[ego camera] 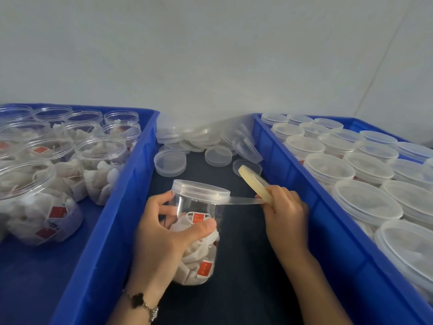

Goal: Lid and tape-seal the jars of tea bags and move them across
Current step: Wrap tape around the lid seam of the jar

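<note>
The left hand (164, 233) wraps the jar (196, 233) from its left side, thumb across the front and fingers curled behind, tilting it a little so the lid (201, 191) edge faces the other hand. That firm hold likely keeps the jar from turning while tape goes on. The right hand (284, 208) pinches the tape roll (254, 181) between thumb and fingers, holding it just right of the lid. A clear strip (243, 201) runs taut from the roll to the lid's lower rim, so the seal looks begun but not yet wound round.

The jar stands on the dark table (246, 254) between two blue crates. Spare lids (201, 146) lie piled at the back of this gap, within easy reach. The left crate (112, 207) holds open jars of tea bags awaiting lids. The right crate (311, 207) holds lidded jars packed close, seemingly the finished ones, so this jar probably goes there once sealed.
</note>
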